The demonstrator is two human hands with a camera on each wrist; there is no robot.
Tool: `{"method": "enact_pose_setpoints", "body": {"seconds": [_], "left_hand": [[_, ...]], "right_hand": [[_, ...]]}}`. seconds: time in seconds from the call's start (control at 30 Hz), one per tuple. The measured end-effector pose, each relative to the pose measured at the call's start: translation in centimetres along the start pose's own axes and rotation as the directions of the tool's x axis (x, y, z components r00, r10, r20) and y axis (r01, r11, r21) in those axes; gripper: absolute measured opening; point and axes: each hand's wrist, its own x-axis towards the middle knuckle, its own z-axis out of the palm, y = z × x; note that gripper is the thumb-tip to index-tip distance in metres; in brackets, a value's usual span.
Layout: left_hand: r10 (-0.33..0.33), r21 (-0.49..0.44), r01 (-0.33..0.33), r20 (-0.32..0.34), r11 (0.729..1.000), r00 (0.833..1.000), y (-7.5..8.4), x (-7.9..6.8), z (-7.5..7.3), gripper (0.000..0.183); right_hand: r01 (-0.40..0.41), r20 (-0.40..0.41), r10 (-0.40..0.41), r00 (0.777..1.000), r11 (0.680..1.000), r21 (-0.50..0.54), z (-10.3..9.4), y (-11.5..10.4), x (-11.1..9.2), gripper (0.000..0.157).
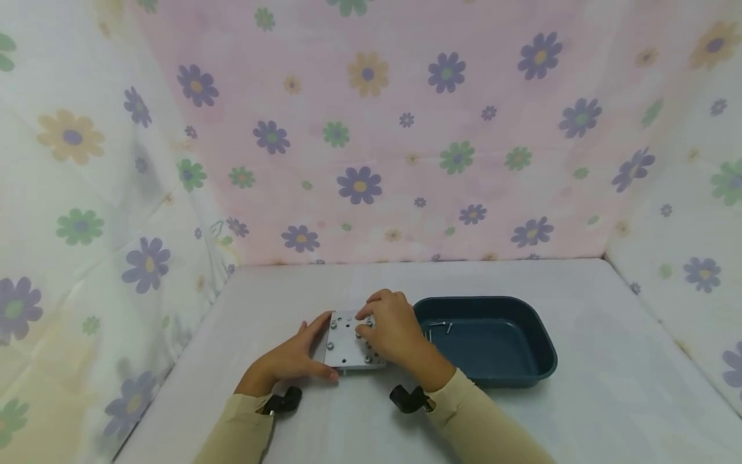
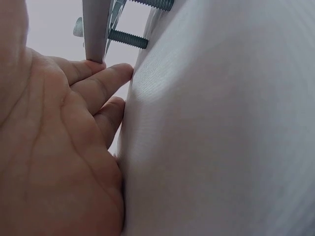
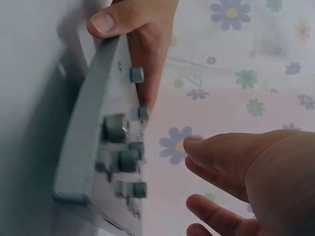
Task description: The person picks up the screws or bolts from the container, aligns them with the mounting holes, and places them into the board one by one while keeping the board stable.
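Note:
A silver metal plate is raised a little off the white table by bolts through it. My left hand grips its left side, with the thumb at the near edge and fingers toward the far edge. Threaded bolt shanks stick out beneath the plate in the left wrist view. Over the plate's right part hovers my right hand, thumb and fingers apart. Nothing shows between them in the right wrist view, where several bolt heads and a larger metal cylinder stand on the plate's face.
To the right of the plate is a dark blue tray, close beside my right hand. A few loose screws lie in its left part. Flower-printed cloth hangs behind the table and on both sides.

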Motion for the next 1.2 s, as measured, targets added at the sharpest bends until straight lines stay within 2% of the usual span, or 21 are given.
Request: {"method": "enact_pose_setpoints", "body": {"seconds": [0.2, 0.53, 0.97, 1.2], "left_hand": [[-0.007, 0.028, 0.007, -0.007, 1.0, 1.0, 0.5, 0.2, -0.2, 0.133], [0.004, -0.003, -0.004, -0.011, 1.0, 1.0, 0.7, 0.1, 0.1, 0.135], [0.01, -0.017, -0.011, -0.013, 1.0, 1.0, 0.5, -0.1, 0.2, 0.135], [0.008, -0.009, -0.008, -0.017, 1.0, 1.0, 0.4, 0.0, 0.3, 0.135]], "right_hand": [[0.015, 0.021, -0.015, 1.0, 1.0, -0.006, -2.4, 0.7, 0.3, 0.018], [0.03, 0.012, -0.03, 0.999, 0.999, 0.041, -5.4, 3.0, 0.4, 0.013], [0.016, 0.096, -0.02, 0.995, 0.999, 0.045, -7.5, 7.0, 0.5, 0.013], [0.04, 0.13, -0.044, 0.991, 0.999, 0.037, -8.9, 9.5, -0.1, 0.014]]}}
